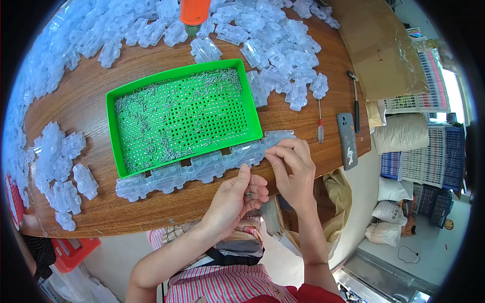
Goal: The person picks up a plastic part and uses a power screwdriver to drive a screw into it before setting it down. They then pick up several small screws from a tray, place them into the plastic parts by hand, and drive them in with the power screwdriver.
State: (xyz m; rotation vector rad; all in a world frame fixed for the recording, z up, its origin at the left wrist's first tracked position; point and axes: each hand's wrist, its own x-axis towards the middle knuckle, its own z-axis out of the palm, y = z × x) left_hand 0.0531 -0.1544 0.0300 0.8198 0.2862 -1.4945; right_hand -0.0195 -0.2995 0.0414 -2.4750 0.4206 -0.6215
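Observation:
A row of clear plastic housings (207,166) lies along the near side of a green perforated tray (115,136). Small silver screws (166,149) are scattered inside the tray. My right hand (297,174) has thumb and index finger pinched together over the right end of the row; whatever is between the fingertips is too small to make out. Just left of it, my left hand (230,202) is turned partly palm up, its fingers curled and its thumb tip close to a housing. Its fingers hide what, if anything, lies in that palm.
Many clear housings (273,45) are heaped along the far and left sides of the wooden table (283,118). An orange power screwdriver (194,12) hangs beyond the tray. A small screwdriver (320,130), a hammer (355,101) and a phone (347,141) lie at right, near a cardboard box (379,55).

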